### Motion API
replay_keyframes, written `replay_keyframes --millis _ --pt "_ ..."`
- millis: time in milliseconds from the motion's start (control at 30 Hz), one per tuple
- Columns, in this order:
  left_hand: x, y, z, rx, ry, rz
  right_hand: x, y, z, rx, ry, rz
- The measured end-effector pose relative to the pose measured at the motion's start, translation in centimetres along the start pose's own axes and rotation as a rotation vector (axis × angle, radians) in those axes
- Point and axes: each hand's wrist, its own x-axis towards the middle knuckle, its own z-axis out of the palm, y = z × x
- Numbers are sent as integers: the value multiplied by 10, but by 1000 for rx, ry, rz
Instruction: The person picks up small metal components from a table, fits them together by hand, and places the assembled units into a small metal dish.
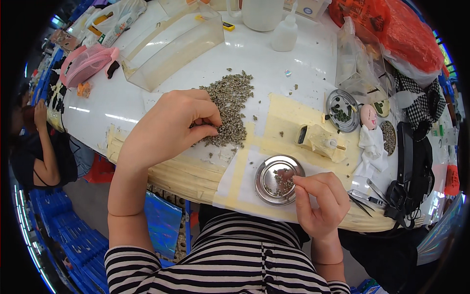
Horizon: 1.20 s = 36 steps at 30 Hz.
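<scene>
A heap of small metal parts (230, 108) lies on the white table. Bent over its near left side, my left hand (178, 122) has thumb and fingers curled into a pinch; whatever sits between the tips is hidden. A round shiny metal dish (264, 188) with a scattering of small parts stands near the front edge. My right hand (320, 201) is at the dish's right rim, thumb and forefinger closed together above it, with anything between them too small to name. Behind the dish sits a tape-wrapped block (320, 142) with a black piece and a pale peg.
Another metal dish (342, 110) holds dark green bits. Tweezers (361, 206) and a cutter knife (368, 197) lie right of my right hand, near a crumpled tissue (369, 147). Clear plastic trays (171, 49) and a squeeze bottle (285, 36) stand farther back. A person (46, 147) sits at left.
</scene>
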Motion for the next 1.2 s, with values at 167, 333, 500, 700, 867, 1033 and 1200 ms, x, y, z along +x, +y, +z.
replay_keyframes --millis 167,333,500,700,867,1033,1200 --pt "-5 0 4 61 108 43 0 0 2 6 -3 -12" --pt "-10 16 12 -51 263 16 -1 3 2 6 24 -12" --pt "-15 43 37 -910 162 -158 12 -7 -2 41 1 -16" --pt "-2 51 57 -1351 -86 -351 26 -11 0 21 49 -29" --pt "3 53 63 -1328 -95 -325 27 -10 3 -14 66 -63" --pt "4 53 60 -1290 -144 -320 25 -8 1 80 70 26" --pt "2 51 66 -1527 -179 -460 24 -7 -3 213 117 122"
